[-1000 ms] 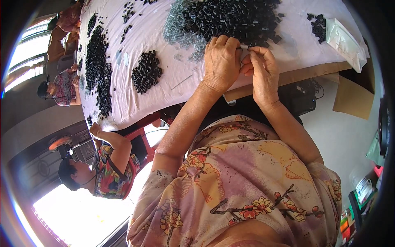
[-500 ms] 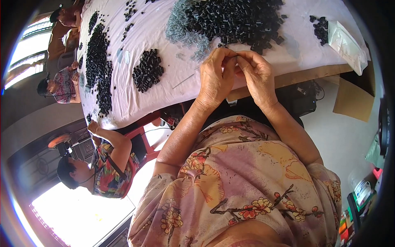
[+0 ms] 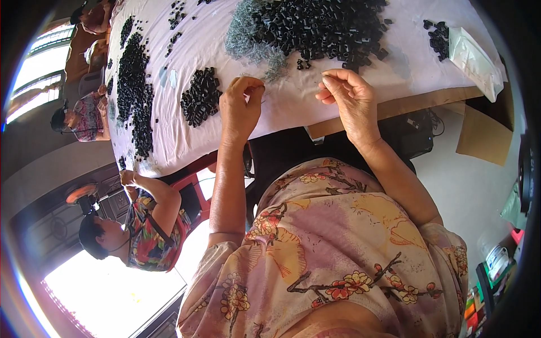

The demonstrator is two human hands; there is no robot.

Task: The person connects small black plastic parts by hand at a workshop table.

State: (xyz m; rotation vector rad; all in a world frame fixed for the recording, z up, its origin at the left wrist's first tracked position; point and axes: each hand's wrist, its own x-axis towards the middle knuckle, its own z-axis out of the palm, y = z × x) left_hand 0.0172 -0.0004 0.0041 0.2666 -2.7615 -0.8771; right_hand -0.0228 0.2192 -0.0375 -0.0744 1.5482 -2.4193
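My left hand hovers over the white cloth beside a small heap of black parts. Its thumb and fingers are pinched together, and what lies between them is too small to make out. A short way to the right, my right hand is raised at the table's near edge, thumb against the forefinger; anything in that pinch cannot be made out. Beyond both hands lies a large pile of small black tube-like pieces. Against its left side rests a tangle of small clear or silvery pieces.
More black pieces spread along the left of the cloth-covered table. A few lie by a white plastic bag at the right, above a cardboard box. A person in a flowered shirt sits at the left; others sit farther off.
My hands, together before, have parted: the left moved left towards the small black heap, while the right stayed nearly in place. The thin metal rod seen by my left hand is now mostly hidden.
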